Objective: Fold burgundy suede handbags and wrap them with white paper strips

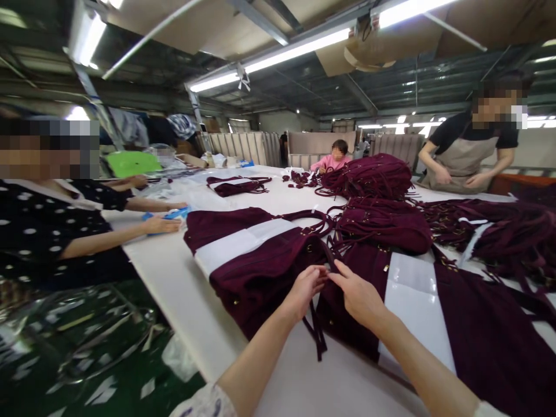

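My left hand (305, 291) and my right hand (359, 294) meet at the near end of a maroon fabric bag (256, 278). The fingers of both are closed in a pinch around a thin maroon tie, mostly hidden by the fingertips. Loose tie ends (318, 339) dangle below my left hand. A white paper band (243, 243) wraps the bag, which lies flat with its handles to the far right side. Beside my right forearm is another maroon bag (360, 278) with a white band (410, 301).
More maroon bags (373, 176) are heaped behind, and straps (504, 231) lie at right. On the white table (174, 278), a co-worker's hands (163, 223) at left rest on a blue-and-white packet. Two other people stand or sit across. Scraps litter the green floor (130, 370).
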`<state>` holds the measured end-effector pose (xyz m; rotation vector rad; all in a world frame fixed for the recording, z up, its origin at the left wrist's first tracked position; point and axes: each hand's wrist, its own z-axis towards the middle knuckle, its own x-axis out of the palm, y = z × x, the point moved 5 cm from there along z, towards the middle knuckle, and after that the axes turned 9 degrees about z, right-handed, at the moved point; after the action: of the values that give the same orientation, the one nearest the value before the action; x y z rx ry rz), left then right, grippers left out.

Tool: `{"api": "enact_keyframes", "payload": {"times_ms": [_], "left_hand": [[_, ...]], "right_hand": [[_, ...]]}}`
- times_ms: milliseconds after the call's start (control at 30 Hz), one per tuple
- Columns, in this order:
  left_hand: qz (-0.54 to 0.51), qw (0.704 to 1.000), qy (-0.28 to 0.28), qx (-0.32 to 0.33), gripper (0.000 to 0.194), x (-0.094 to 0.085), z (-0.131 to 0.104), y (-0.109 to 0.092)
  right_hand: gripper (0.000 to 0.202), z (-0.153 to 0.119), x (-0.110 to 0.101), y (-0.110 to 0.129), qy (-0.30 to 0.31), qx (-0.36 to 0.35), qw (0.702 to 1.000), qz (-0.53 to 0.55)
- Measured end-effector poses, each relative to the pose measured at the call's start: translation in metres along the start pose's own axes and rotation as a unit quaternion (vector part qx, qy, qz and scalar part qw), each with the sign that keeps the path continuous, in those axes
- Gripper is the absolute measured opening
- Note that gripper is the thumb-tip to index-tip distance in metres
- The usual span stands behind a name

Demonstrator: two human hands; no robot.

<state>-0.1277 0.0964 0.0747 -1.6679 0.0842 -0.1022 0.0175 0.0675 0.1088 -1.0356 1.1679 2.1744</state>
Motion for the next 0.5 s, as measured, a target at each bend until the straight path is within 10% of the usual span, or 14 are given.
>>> {"api": "enact_keyframes", "payload": {"times_ms": [267,500], "left_hand": [[-0.087,0.995,0.04,-0.011,0.021,0.012,0.011,0.007],[0.008,0.966,0.253,-0.055,0.02,0.032,0.004,0.006]], "right_hand": [[0.025,0.003,-0.027,-0.024,-0.063,-0.023,0.991,0.115],[0.025,-0.021,-0.032,-0.013,-0.148,0.042,0.975,0.159]]}}
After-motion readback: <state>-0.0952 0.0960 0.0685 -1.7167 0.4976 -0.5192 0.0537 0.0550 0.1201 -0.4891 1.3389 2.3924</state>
